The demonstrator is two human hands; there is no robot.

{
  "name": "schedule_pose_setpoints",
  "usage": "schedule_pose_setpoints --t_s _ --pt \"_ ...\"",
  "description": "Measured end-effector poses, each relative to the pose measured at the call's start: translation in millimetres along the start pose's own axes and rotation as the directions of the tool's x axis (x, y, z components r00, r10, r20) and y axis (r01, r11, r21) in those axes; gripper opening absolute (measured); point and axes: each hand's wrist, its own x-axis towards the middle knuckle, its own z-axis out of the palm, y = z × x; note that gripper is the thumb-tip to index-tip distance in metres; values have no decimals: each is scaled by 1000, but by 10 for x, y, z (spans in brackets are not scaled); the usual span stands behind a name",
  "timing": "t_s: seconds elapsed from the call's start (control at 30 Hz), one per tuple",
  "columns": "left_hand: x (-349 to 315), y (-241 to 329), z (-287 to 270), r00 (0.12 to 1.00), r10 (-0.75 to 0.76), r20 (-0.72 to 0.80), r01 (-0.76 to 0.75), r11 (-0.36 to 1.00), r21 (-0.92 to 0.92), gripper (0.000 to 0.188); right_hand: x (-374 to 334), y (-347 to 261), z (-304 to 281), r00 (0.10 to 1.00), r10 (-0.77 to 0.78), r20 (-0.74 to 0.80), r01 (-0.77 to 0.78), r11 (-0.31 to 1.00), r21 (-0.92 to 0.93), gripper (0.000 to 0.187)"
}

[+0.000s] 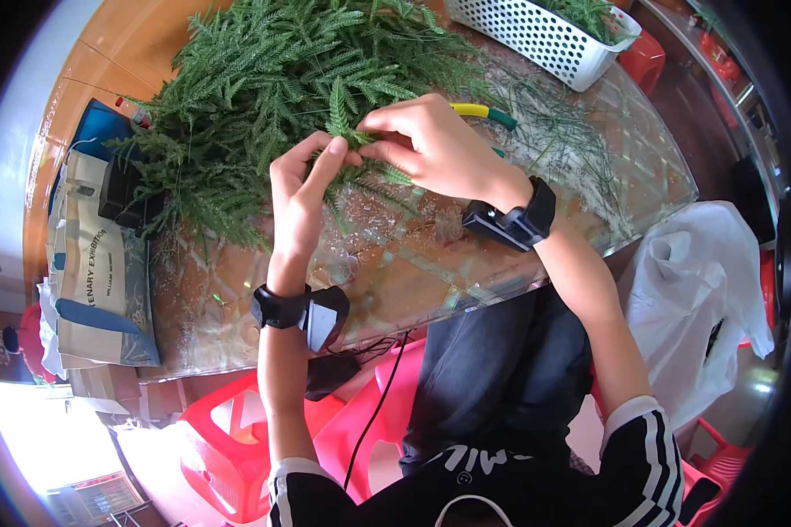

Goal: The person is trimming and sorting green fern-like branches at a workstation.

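Note:
My left hand (299, 189) pinches a small green artificial pine sprig (338, 110) between thumb and fingers, its tip pointing away from me. From the right, my right hand (444, 149) closes thumb and forefinger on the base of the same sprig; the exact spot is partly hidden by the fingers. Just beyond both hands spreads a big heap of similar green sprigs (246, 79) on the table. A tool with yellow and green handles (483, 113) lies behind my right hand, partly covered by it.
A white perforated basket (536, 39) with greenery stands at the far right. Thin green scraps (580, 158) and white specks litter the glass-topped table (413, 272). At left stand a printed bag (97, 263) and a black box (127, 193). A white plastic bag (694, 307) hangs at right.

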Motion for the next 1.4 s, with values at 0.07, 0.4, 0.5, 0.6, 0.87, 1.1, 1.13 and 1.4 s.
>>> schedule_pose_setpoints --t_s 0.07,0.4,0.5,0.6,0.87,1.1,1.13,1.4 --pt "-6 13 11 999 28 -17 -28 999 31 23 28 -40 -64 964 201 174 -224 966 125 17" --pt "22 -34 -22 995 -101 -24 98 992 -82 25 -60 33 65 999 -29 37 32 997 -73 20" --pt "31 -40 -3 990 -138 -33 133 983 -126 25 -68 -5 62 998 -36 52 44 987 -154 23" --pt "35 -35 13 982 -183 -43 173 970 -171 24 -83 -15 83 998 -40 50 49 979 -200 26" --pt "72 -231 -120 943 -318 93 326 840 -433 22 -117 -17 142 970 -223 94 242 874 -422 24" --pt "191 -316 -207 874 -387 295 486 694 -531 19 -11 191 125 913 -382 141 398 763 -509 29" --pt "182 -313 -183 867 -400 298 499 680 -537 19 17 208 118 904 -400 151 417 747 -517 29" --pt "146 -380 -89 951 -234 201 305 804 -510 23 -44 229 69 993 34 110 1 953 -303 22"
